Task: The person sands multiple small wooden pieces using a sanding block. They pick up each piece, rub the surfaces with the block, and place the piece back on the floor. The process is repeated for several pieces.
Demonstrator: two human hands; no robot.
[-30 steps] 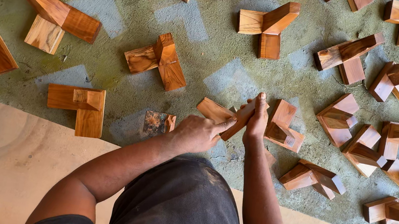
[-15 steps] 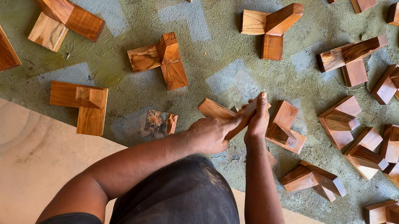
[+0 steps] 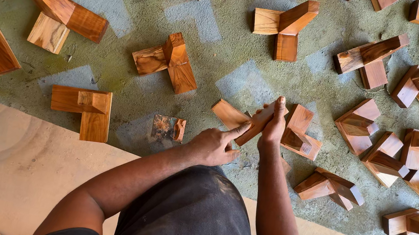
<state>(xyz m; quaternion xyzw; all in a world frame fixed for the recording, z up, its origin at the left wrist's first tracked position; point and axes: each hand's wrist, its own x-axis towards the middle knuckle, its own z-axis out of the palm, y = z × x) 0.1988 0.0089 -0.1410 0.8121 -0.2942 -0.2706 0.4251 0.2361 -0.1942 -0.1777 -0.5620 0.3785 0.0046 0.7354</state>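
Gripping one hard, smooth, likely light wooden piece [image 3: 253, 125] with left hand [image 3: 213, 146] and right hand [image 3: 275, 127], best held by its flat sides.

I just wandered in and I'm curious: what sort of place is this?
Probably a woodworking yard. Many jointed wood pieces lie spread on a rough concrete floor, and both hands, left hand and right hand, hold one wood piece.

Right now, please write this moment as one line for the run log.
left hand: on wooden joint piece | right hand: holding same piece | surface: green mat | around: many more wooden joint pieces
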